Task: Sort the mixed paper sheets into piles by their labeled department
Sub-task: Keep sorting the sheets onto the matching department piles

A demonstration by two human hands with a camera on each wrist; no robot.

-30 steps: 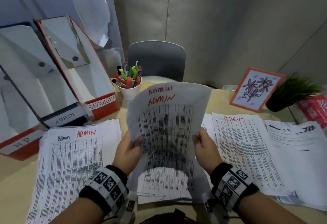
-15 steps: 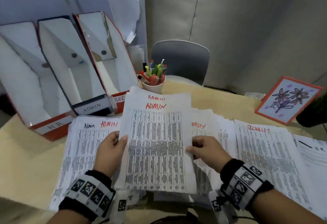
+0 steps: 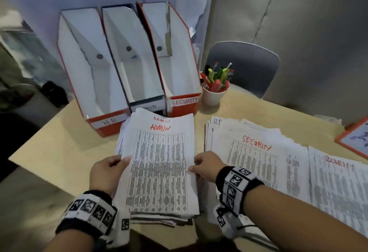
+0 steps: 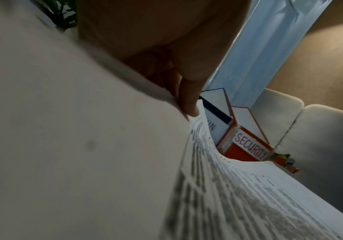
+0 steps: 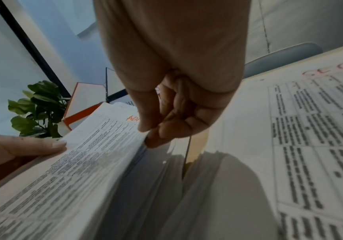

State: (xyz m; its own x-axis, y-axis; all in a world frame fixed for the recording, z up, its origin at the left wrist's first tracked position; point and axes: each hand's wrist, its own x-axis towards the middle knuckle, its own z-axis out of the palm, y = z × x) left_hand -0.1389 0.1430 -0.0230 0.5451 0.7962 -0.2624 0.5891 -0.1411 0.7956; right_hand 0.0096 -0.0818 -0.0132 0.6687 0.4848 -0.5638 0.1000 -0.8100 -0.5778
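Red ink spells ADMIN across the top sheet [image 3: 159, 164] that both hands hold over the admin pile [image 3: 157, 219] on the tan table [image 3: 65, 144]. The left hand [image 3: 106, 173] grips the sheet's left edge, thumb on top and the other fingers tucked beneath; the left wrist view is mostly filled by blurred paper, so how those lower fingers lie is hard to say. The right hand [image 3: 206, 165] pinches the right edge between thumb and curled fingers [image 5: 179, 129], as the right wrist view shows plainly. The sheet lies nearly flat on the pile, its far end reaching almost to the file boxes.

3 file boxes stand at the back left of the table, side by side and touching: the HR box [image 3: 89, 68], the admin box [image 3: 137, 66] with its label partly hidden by paper, and the security box [image 3: 175, 56]. Just right of the security box stands a white cup [image 3: 214, 97] full of pens and markers. To the right of the admin pile, set apart by a strip of bare table, lies a security pile [image 3: 251, 164], with a sheet marked H.R [image 3: 216, 121] peeking out at its far left corner. Another security pile [image 3: 338, 188] lies further right, overlapping the first. A grey chair [image 3: 249, 66] stands behind the table, and an orange-framed picture [image 3: 354, 140] sits at the right edge.
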